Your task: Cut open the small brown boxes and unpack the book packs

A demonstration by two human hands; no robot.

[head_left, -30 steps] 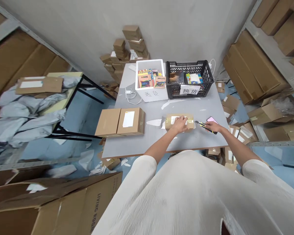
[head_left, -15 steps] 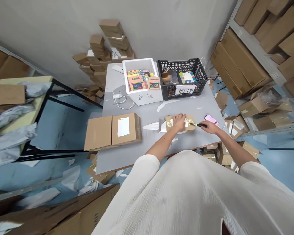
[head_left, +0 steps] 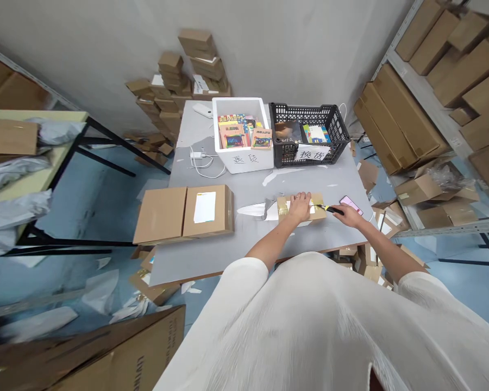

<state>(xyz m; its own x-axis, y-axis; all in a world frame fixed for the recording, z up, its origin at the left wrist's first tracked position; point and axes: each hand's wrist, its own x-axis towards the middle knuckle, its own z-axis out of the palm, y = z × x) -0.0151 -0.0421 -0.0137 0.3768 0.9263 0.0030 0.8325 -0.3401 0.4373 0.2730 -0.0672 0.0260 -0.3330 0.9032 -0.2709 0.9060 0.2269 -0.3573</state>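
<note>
A small taped cardboard box (head_left: pixel 284 208) lies on the grey table near its front edge, with a white label partly covered. My left hand (head_left: pixel 300 206) presses flat on top of this box, its fingers slightly apart. In my right hand (head_left: pixel 348 215) is a black and yellow utility knife (head_left: pixel 334 209); its tip touches the right part of the box's top. A phone with a pink screen (head_left: pixel 351 205) lies just beyond my right hand. Left of the small box is a torn white paper piece (head_left: pixel 251 210).
On the grey table (head_left: pixel 204 259) stand a large labelled cardboard box (head_left: pixel 224 217), a white foam bin of books (head_left: pixel 246 163) and a black crate (head_left: pixel 283 157). A white cable (head_left: pixel 206 175) lies behind. Stacked boxes (head_left: pixel 171 87) line the wall; shelves (head_left: pixel 419 89) are at right.
The view has shifted slightly. My left hand still rests on the small box, and the knife in my right hand stays at its right part.
</note>
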